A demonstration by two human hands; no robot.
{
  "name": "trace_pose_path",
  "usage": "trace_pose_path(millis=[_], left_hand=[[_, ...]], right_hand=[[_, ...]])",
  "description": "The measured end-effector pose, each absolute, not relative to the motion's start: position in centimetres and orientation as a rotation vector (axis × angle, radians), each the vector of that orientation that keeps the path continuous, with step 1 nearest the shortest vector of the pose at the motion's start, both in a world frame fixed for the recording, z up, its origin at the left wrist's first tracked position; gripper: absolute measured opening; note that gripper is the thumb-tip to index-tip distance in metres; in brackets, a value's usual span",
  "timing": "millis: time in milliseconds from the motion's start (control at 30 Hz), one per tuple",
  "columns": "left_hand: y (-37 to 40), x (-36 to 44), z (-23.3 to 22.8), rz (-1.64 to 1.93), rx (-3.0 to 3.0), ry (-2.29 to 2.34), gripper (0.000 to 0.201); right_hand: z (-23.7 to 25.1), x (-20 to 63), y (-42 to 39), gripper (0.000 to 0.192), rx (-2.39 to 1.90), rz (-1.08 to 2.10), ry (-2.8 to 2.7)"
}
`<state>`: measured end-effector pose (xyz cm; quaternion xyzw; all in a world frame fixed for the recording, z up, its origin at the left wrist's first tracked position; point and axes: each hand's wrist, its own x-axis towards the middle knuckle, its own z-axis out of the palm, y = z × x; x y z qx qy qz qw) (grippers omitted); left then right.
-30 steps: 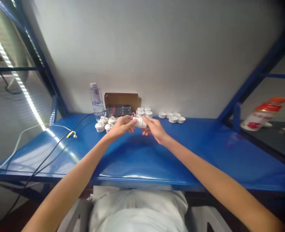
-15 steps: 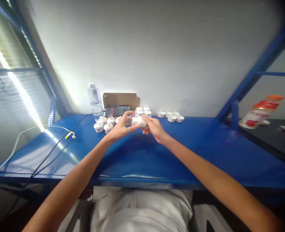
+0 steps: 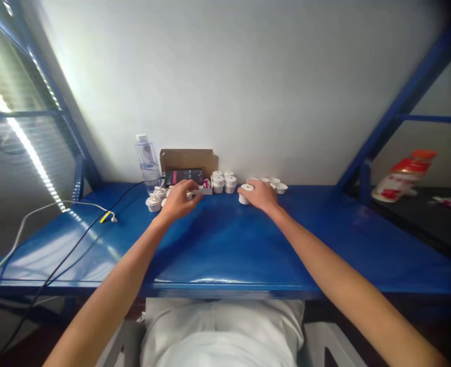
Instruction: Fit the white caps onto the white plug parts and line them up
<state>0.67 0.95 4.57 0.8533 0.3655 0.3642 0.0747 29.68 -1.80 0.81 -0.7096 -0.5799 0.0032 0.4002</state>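
Observation:
On the right, my right hand (image 3: 262, 194) is closed around a white round plastic piece (image 3: 244, 195) with a small dark hole in its top, low over the table. My left hand (image 3: 180, 198) hovers with fingers apart by the white cups with knobbed tops (image 3: 154, 204) on the left; it partly hides them. Between the hands stand several stacked white round pieces (image 3: 218, 182) with dark holes on top. Behind my right hand sit several shallow white cups (image 3: 281, 188), partly covered by it.
A phone (image 3: 185, 176) leans in an open cardboard box (image 3: 189, 159) at the wall. Beside it stands a clear water bottle (image 3: 148, 164). Cables (image 3: 91, 224) cross the left of the blue table (image 3: 225, 250). A red-capped bottle (image 3: 405, 176) stands at far right.
My hands have moved apart. The right one carried the white piece rightward and down toward the table; the left one let go and went left toward the knobbed cups.

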Motion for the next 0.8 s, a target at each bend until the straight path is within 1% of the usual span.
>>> trace_pose_path(millis=[67, 133, 200, 300, 367, 467, 600, 700, 800], left_hand=[[2.0, 0.0, 4.5, 1.070, 2.578, 1.245, 0.022], [2.7, -0.5, 4.3, 1.035, 2.574, 1.344, 0.021], [3.0, -0.8, 4.2, 1.007, 2.575, 1.388, 0.021], [3.0, -0.9, 4.1, 0.983, 2.582, 1.419, 0.022], [3.0, -0.9, 4.1, 0.951, 2.592, 1.463, 0.023], [3.0, -0.9, 4.2, 0.870, 2.626, 1.560, 0.024], [2.9, -1.1, 4.2, 0.679, 2.682, 1.681, 0.028], [2.8, -1.3, 4.2, 0.547, 2.713, 1.691, 0.031], [2.7, -1.4, 4.2, 0.477, 2.734, 1.669, 0.032]], right_hand=[[-0.3, 31.7, -1.0, 0.031, -1.836, -0.003, -1.469], [-1.6, 32.8, -0.1, 0.040, -1.803, -0.049, -1.381], [-2.7, 33.3, 0.7, 0.044, -1.745, -0.044, -1.357], [-4.1, 33.5, 1.7, 0.043, -1.629, 0.053, -1.545], [-4.7, 33.6, 2.2, 0.048, -1.586, 0.088, -1.697], [-5.3, 33.8, 3.0, 0.058, -1.641, 0.108, -1.808], [-5.7, 34.2, 3.9, 0.062, -1.709, 0.147, -1.861], [-5.9, 34.5, 4.1, 0.062, -1.725, 0.121, -1.783], [-5.8, 34.6, 3.8, 0.069, -1.722, 0.072, -1.664]])
